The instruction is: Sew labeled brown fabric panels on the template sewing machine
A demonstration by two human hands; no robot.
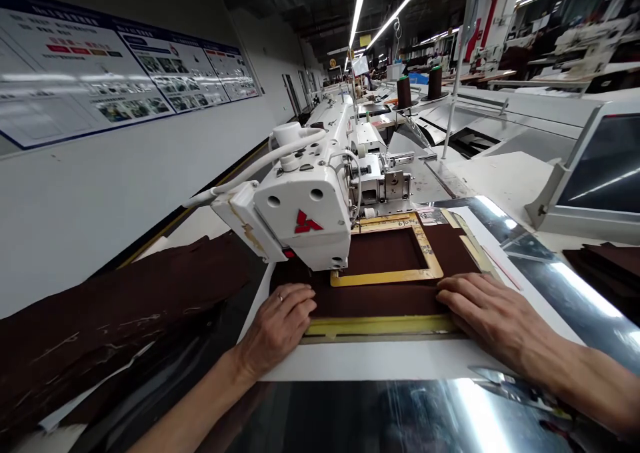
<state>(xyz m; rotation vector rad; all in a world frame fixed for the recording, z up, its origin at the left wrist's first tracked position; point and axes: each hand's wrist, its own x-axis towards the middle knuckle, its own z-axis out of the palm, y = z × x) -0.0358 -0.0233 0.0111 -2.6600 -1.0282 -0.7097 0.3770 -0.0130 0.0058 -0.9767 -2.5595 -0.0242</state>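
Note:
A dark brown fabric panel (370,301) lies under the head of a white sewing machine (305,219). On top of the fabric rests a yellow rectangular frame (385,278), with handwritten marks along its far side. My left hand (277,323), a ring on one finger, lies on the panel's near left part with fingers extended. Across from it, my right hand (493,309) rests flat on the right part, fingertips close to the frame's corner. A yellow strip (380,325) runs along the fabric's near edge, between the hands. The needle area is hidden behind the machine head.
Stacked brown fabric (125,293) lies at left. Small metal scissors or snips (505,381) lie beneath my right forearm. A dark screen (607,163) stands at right, near more brown pieces (607,273). Brown thread cones (404,93) and a thin pole (457,66) stand behind.

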